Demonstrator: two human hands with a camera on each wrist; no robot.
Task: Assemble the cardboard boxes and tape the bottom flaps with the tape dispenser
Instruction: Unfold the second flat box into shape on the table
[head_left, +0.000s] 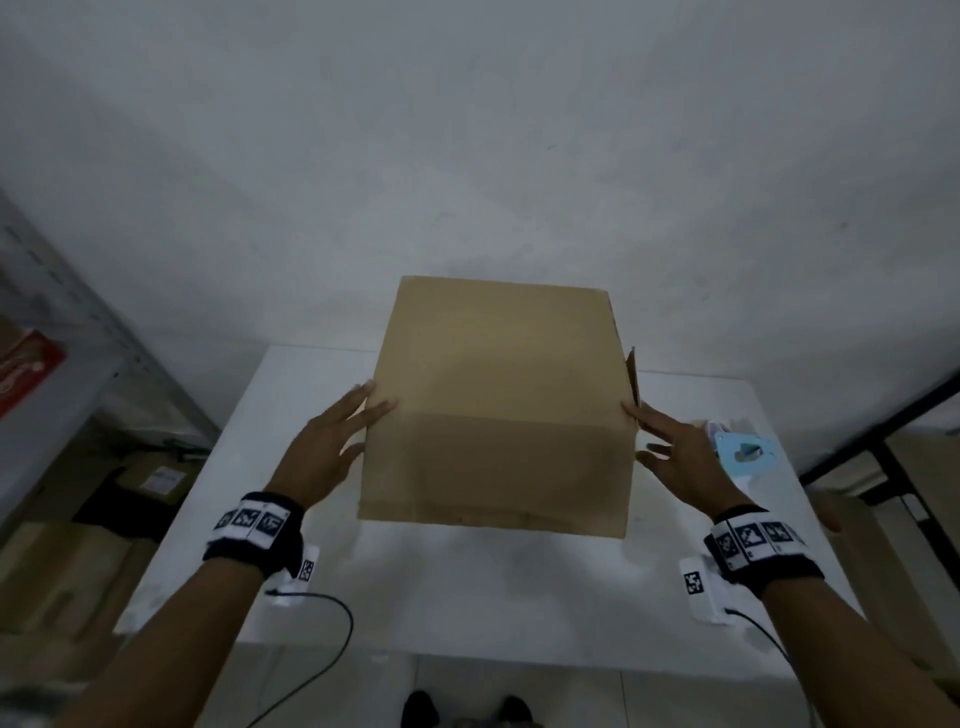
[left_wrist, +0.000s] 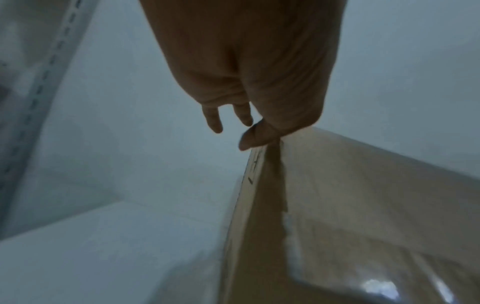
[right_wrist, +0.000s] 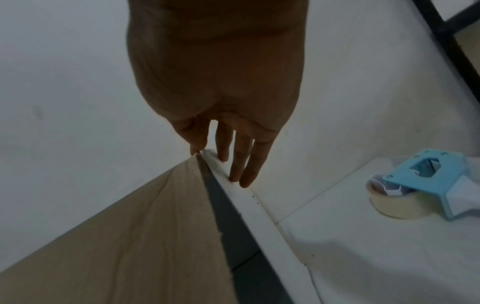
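Note:
A brown cardboard box (head_left: 498, 405) hangs above the white table (head_left: 467, 587), carried between my two hands. My left hand (head_left: 337, 441) presses flat on its left side, thumb lying on the near face. My right hand (head_left: 670, 449) presses on the right side with straight, spread fingers. A flap edge (head_left: 632, 379) sticks out at the upper right corner. In the left wrist view my left hand (left_wrist: 241, 82) touches the box (left_wrist: 363, 205) at its edge. In the right wrist view the fingers (right_wrist: 241, 164) lie along the box (right_wrist: 130, 236) edge. The blue tape dispenser (head_left: 743, 452) (right_wrist: 415, 185) lies on the table just right of my right hand.
A grey metal shelf (head_left: 78, 338) with a red package stands at the left, with cardboard boxes (head_left: 52, 571) on the floor below it. A black frame (head_left: 893, 452) stands at the right. A white wall is behind the table. Cables hang from both wrists.

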